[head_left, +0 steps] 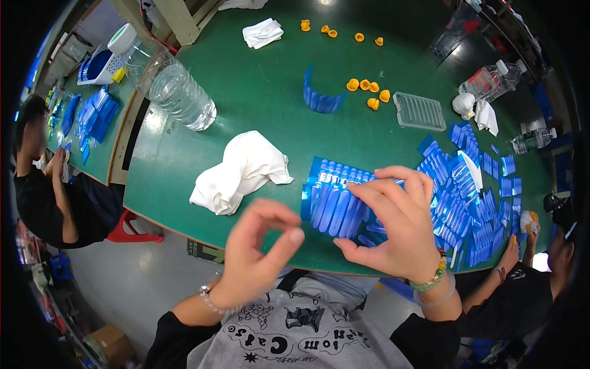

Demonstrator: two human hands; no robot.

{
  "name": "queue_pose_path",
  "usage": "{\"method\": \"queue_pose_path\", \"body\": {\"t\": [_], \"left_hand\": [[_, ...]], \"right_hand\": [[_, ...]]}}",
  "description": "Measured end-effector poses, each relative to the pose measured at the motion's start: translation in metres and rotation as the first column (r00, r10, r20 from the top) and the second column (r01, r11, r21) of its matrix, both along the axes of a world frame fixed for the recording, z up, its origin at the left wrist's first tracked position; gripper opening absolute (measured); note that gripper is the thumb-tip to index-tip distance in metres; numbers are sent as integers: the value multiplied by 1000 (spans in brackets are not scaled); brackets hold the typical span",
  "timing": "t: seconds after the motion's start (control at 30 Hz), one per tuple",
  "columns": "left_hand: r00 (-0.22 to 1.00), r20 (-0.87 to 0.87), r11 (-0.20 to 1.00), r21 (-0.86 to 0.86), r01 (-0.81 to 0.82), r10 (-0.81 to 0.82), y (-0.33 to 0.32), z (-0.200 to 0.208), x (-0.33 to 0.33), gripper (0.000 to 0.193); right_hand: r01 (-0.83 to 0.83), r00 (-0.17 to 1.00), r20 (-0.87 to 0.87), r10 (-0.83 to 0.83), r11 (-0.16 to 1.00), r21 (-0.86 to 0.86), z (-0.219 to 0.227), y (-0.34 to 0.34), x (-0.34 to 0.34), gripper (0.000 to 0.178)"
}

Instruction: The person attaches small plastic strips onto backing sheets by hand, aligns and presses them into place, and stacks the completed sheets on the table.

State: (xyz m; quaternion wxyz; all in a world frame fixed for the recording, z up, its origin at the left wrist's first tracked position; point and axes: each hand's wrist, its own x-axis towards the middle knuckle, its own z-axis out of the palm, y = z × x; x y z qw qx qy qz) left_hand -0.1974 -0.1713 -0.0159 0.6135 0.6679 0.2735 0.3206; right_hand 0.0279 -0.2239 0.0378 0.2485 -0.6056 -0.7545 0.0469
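Observation:
A blue strip sheet (332, 211) with long rounded segments lies near the table's front edge. Over its right part, my right hand (396, 224) spreads its thumb and fingers apart. The index fingertip seems to touch the upper rows, and the thumb tip is by the lower edge. My left hand (261, 252) hovers just left of the sheet, slightly blurred. Its fingers are curled, with a gap between thumb and index finger and nothing visible in it. A crumpled white cloth (243, 172) lies beyond the left hand.
A large pile of blue strips (458, 206) covers the right side. Farther back are a curved blue strip (321, 101), several orange finger cots (372, 103), a clear ribbed tray (420, 111) and a folded white cloth (262, 33). A large water bottle (178, 92) stands left. Co-workers sit at both sides.

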Motion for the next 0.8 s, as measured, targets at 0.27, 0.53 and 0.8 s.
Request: {"method": "queue_pose_path", "body": {"t": [0.27,0.53,0.8], "left_hand": [[876,430,581,-779,236,221,-49,11,32,41],[922,303,754,-657,17,243,-46,11,45,33],[948,230,864,-497,-82,222,-43,-1,46,35]], "right_hand": [[11,993,115,-22,995,95,19,-10,-12,55],[70,963,242,-116,980,188,19,-20,-18,55],[-106,824,-566,-22,976,-191,15,-14,4,66]]}}
